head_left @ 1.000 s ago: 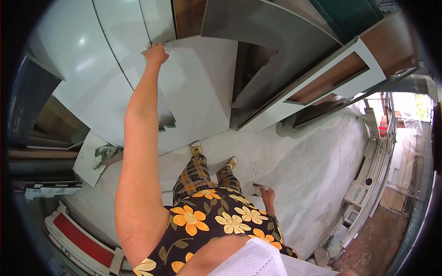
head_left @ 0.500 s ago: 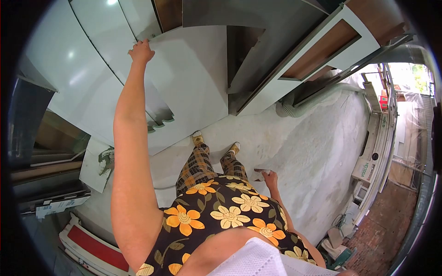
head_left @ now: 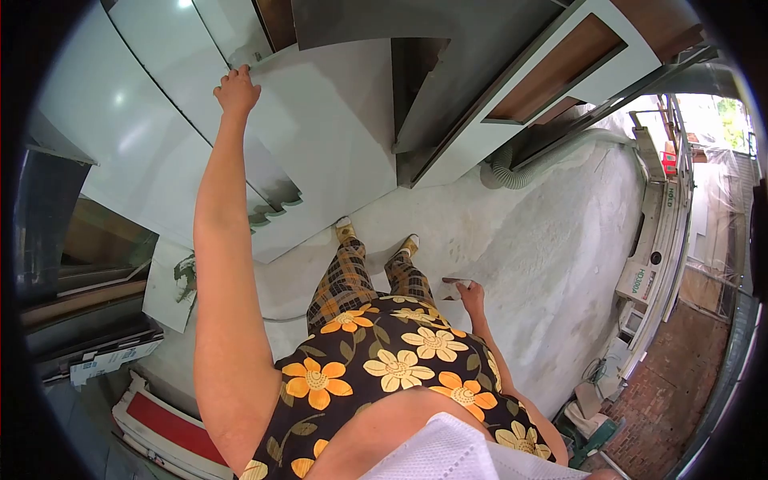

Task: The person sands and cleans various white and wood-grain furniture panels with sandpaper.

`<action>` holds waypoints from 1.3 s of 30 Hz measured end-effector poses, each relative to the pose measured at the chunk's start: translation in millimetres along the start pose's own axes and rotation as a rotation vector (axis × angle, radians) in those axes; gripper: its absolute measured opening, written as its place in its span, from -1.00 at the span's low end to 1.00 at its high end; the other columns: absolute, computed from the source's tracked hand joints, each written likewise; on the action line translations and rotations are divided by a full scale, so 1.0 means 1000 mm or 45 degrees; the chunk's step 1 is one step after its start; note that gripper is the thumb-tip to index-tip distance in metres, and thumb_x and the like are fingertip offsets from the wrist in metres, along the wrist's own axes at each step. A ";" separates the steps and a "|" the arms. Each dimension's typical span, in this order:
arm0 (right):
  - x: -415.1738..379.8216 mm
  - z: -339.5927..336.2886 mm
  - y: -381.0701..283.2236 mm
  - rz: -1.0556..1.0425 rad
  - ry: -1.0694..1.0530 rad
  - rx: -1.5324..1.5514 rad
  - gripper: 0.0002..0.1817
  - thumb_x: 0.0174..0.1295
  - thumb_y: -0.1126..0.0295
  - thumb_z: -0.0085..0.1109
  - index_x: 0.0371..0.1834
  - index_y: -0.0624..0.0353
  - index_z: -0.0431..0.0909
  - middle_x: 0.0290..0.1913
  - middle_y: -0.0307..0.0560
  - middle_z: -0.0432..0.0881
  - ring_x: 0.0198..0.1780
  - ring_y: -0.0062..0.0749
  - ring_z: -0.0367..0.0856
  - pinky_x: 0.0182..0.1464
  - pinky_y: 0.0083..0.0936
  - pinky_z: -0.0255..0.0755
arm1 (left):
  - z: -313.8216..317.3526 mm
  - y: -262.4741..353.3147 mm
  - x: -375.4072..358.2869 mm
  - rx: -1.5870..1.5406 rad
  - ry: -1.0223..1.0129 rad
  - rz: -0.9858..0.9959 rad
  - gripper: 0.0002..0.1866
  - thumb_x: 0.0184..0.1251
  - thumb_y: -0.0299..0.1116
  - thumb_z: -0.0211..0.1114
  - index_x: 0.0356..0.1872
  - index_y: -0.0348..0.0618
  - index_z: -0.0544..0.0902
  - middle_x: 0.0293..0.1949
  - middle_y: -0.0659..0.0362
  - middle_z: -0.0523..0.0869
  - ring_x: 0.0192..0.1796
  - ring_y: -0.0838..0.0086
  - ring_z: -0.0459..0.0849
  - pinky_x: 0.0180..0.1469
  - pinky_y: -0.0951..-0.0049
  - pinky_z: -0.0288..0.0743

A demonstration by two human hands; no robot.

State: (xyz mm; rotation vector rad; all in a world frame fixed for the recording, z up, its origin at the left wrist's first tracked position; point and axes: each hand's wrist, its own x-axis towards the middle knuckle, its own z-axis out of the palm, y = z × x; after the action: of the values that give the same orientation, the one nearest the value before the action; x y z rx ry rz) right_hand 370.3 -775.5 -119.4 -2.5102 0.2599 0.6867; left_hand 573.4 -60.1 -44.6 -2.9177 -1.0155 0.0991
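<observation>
My left hand [head_left: 237, 91] reaches far forward, its fingers curled over the top edge of a large white panel [head_left: 336, 120] that leans upright. Along that panel's left part runs a strip with a dark, jagged lower end [head_left: 276, 204]. Down at my right side, my right hand [head_left: 473, 299] is closed on a small, thin, flat piece [head_left: 456, 283], pale with a darker edge; its exact kind is too small to make out.
More glossy white panels [head_left: 120, 104] lean at the left. Dark boards and a framed white panel [head_left: 552, 72] stand ahead, near a ribbed hose [head_left: 509, 170]. A long machine [head_left: 640, 272] lines the right side. A red-and-white piece [head_left: 168, 420] lies at lower left.
The view has shifted slightly. My left hand stays at the panel's top edge, and my right hand still holds the thin flat piece, a little higher in view.
</observation>
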 end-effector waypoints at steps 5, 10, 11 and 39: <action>0.000 0.005 0.005 -0.090 0.020 0.017 -0.72 0.07 0.26 0.21 -0.41 0.33 0.62 -0.59 0.01 0.60 -0.54 -0.27 0.54 -0.44 -0.38 0.38 | 0.006 -0.002 0.004 -0.070 0.044 0.004 -0.43 0.03 -0.17 0.30 0.14 0.10 0.40 0.07 0.18 0.54 0.18 0.24 0.45 0.09 -0.03 0.28; -0.003 0.002 0.006 -0.113 0.008 -0.067 -0.72 0.09 0.27 0.19 -0.43 0.33 0.62 -0.65 -0.03 0.57 -0.62 -0.39 0.52 -0.49 -0.43 0.37 | 0.017 -0.003 0.012 -0.083 0.045 -0.025 -0.39 0.01 -0.17 0.31 0.18 0.09 0.38 0.14 0.17 0.48 0.24 0.24 0.38 0.16 -0.12 0.19; -0.006 -0.002 -0.001 -0.156 0.024 -0.063 -0.72 0.09 0.26 0.19 -0.45 0.33 0.61 -0.66 -0.03 0.56 -0.62 -0.38 0.51 -0.49 -0.42 0.37 | 0.022 -0.003 0.015 -0.087 0.057 -0.034 -0.38 0.01 -0.17 0.31 0.18 0.09 0.37 0.15 0.16 0.46 0.25 0.24 0.37 0.18 -0.14 0.17; 0.063 -0.016 -0.060 -0.173 -0.155 -0.016 -0.72 0.04 0.27 0.29 -0.50 0.34 0.61 -0.68 -0.04 0.56 -0.65 -0.39 0.49 -0.53 -0.39 0.35 | 0.248 -0.007 -0.385 -0.684 -0.864 -0.801 -0.18 0.07 -0.07 0.25 0.37 -0.04 0.12 0.36 -0.10 0.16 0.41 0.01 0.06 0.31 -0.01 0.12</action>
State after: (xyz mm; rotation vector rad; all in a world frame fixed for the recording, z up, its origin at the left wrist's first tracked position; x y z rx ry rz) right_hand 449.1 -736.4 -114.0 -2.4600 0.0412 0.7843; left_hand 249.1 -287.4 -274.8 -2.8305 -2.3221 0.9612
